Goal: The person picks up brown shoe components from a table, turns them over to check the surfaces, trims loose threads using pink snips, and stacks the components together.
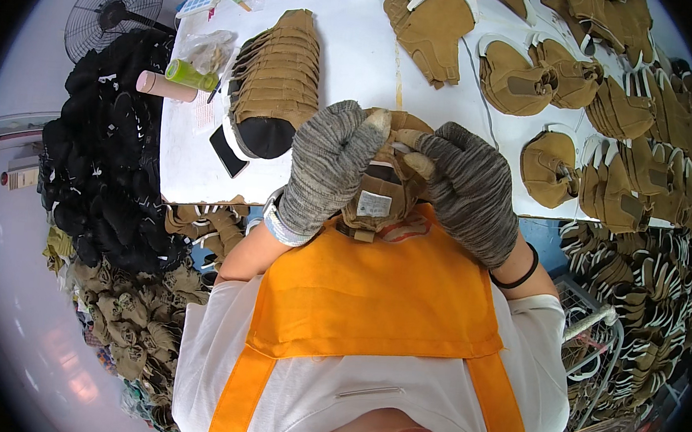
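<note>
Both my hands wear grey knitted gloves with the fingertips bare. Between them, close to my chest at the table's near edge, is a brown shoe upper with a white label inside. My left hand pinches its far edge from the left, thumb and fingertips together. On the right side, my right hand is closed on the same edge, its fingertips almost meeting the left ones. The upper's opening faces me, and its far side is partly hidden by my fingers.
On the white table, a nested stack of brown uppers stands left, beside a phone, a pink bottle and a green one. More brown uppers lie right. A fan and black pile are far left.
</note>
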Action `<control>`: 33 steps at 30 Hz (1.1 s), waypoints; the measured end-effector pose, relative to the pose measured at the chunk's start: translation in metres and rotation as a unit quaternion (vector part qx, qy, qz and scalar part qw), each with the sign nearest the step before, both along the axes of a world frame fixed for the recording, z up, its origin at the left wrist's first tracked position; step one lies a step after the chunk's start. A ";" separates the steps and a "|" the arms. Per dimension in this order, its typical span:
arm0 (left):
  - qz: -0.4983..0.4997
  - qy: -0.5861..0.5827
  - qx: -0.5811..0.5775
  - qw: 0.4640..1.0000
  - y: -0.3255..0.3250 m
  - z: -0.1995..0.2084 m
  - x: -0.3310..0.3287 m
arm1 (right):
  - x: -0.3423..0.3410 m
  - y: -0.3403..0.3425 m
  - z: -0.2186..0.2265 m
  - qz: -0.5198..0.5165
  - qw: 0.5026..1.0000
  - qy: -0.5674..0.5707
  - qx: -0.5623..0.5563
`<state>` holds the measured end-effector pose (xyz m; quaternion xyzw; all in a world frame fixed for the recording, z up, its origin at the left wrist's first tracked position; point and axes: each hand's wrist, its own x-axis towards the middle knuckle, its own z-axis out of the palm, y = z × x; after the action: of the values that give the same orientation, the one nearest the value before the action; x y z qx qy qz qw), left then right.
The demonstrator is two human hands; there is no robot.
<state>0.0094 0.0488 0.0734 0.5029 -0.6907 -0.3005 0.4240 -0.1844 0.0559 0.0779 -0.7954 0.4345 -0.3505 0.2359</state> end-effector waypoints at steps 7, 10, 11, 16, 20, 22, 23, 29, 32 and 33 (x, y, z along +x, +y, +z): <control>0.016 0.009 0.009 1.000 0.003 0.003 0.000 | -0.003 -0.001 0.006 0.010 1.000 -0.005 0.029; 0.017 0.025 0.017 0.999 0.002 0.002 -0.001 | -0.001 0.000 0.005 0.004 1.000 0.007 -0.017; 0.016 0.025 0.017 0.999 0.003 0.002 -0.001 | -0.001 0.000 0.006 0.004 1.000 0.013 -0.019; 0.014 0.027 0.024 0.999 0.003 0.001 -0.001 | -0.002 0.002 0.004 0.010 1.000 -0.016 0.000; 0.007 0.007 0.011 1.000 0.003 0.003 -0.003 | -0.002 0.005 0.003 0.004 1.000 -0.008 0.022; -0.002 0.006 0.016 1.000 0.004 0.006 -0.003 | -0.003 0.005 0.007 0.010 0.999 -0.015 0.036; -0.007 0.007 0.020 1.000 0.004 0.007 -0.003 | -0.003 0.005 0.006 0.013 0.998 -0.037 0.056; 0.004 0.001 0.003 1.000 0.005 0.008 -0.003 | -0.009 0.001 0.005 0.014 1.000 -0.022 0.003; 0.014 0.015 -0.009 1.000 0.005 0.005 -0.005 | -0.006 0.004 0.006 -0.002 1.000 -0.008 0.009; 0.015 0.011 0.000 1.000 0.006 0.009 -0.005 | -0.004 0.005 0.007 -0.009 1.000 -0.007 0.010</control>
<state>0.0042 0.0546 0.0821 0.5096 -0.6784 -0.2997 0.4362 -0.1887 0.0607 0.0854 -0.7868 0.4435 -0.3535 0.2436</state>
